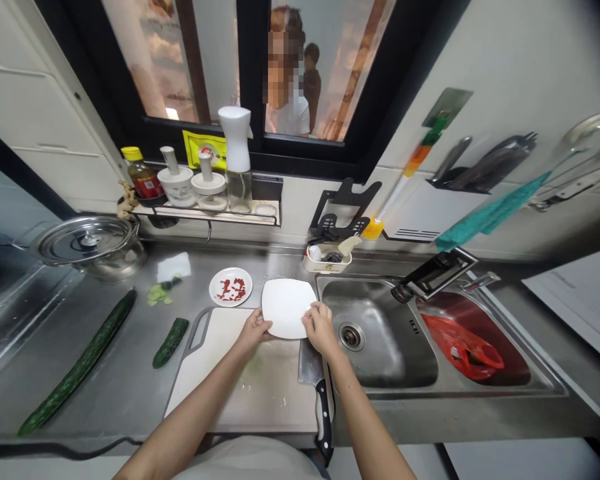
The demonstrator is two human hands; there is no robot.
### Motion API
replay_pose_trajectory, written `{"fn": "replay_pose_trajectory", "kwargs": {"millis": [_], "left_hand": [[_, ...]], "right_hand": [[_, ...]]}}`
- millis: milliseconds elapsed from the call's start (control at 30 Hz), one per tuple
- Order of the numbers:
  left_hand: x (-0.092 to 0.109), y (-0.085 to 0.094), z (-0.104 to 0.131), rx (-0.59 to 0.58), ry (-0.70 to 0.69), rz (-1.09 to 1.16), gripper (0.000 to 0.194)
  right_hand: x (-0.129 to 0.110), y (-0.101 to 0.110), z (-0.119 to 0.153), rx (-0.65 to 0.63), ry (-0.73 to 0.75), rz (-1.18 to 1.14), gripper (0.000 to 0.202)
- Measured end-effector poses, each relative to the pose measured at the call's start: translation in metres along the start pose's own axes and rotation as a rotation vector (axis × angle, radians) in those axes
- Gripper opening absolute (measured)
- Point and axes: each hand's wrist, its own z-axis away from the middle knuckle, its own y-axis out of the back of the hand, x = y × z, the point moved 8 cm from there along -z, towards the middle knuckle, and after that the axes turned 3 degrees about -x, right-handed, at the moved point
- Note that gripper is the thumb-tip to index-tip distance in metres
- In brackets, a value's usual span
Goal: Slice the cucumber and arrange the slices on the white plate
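A white squarish plate is held between my two hands over the back edge of the cutting board. My left hand grips its lower left edge, and my right hand pinches its right edge. Nothing lies on the plate. A knife with a black handle rests along the board's right side. Behind the board is a small round plate with chopped red pieces. Left of the board lie a short cucumber piece and a long cucumber. Green slices sit near a white paper.
The sink is on the right, with a red plastic bag in its second basin and a black faucet over it. A lidded steel pot stands back left. Bottles and jars fill a wall shelf.
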Motion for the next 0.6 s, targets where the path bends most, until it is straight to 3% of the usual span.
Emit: {"fn": "replay_pose_trajectory", "kwargs": {"millis": [67, 133, 333, 600], "left_hand": [[0.003, 0.006, -0.009, 0.025, 0.001, 0.001, 0.065], [0.007, 0.012, -0.018, 0.037, 0.002, -0.006, 0.058], [0.013, 0.028, -0.043, 0.055, 0.033, -0.036, 0.047], [0.020, 0.032, -0.057, 0.100, 0.063, -0.038, 0.041]], "right_hand": [[0.016, 0.001, -0.012, 0.125, -0.121, -0.089, 0.014], [0.031, -0.005, -0.024, 0.171, -0.229, -0.200, 0.015], [0.048, -0.027, -0.050, 0.126, -0.307, -0.308, 0.021], [0.056, -0.035, -0.056, 0.081, -0.348, -0.266, 0.022]]}}
